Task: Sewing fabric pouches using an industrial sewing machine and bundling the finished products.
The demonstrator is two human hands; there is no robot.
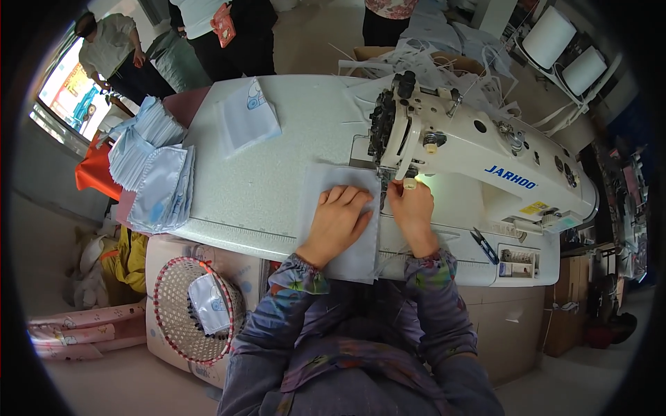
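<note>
A pale white fabric panel (pixel 350 267) lies on the sewing table, its right edge running to the needle area of a white sewing machine (pixel 465 149). My left hand (pixel 336 223) rests palm down on the panel, fingers laid out over it. Just right of the panel's edge, my right hand (pixel 414 213) is closed, thumb and fingertips pinched right by the presser foot; what they hold is hidden. A thin whitish strip (pixel 395 262) trails below that hand, near the table's front edge. The machine's lamp lights the bed beside the needle.
Stacked light-blue fabric pieces (pixel 163 184) sit at the table's left; a printed piece (pixel 248 114) lies farther back. Thread snips (pixel 484 246) and a small parts tray (pixel 517 262) are front right. A wicker basket (pixel 161 305) stands lower left. Several people stand beyond the table.
</note>
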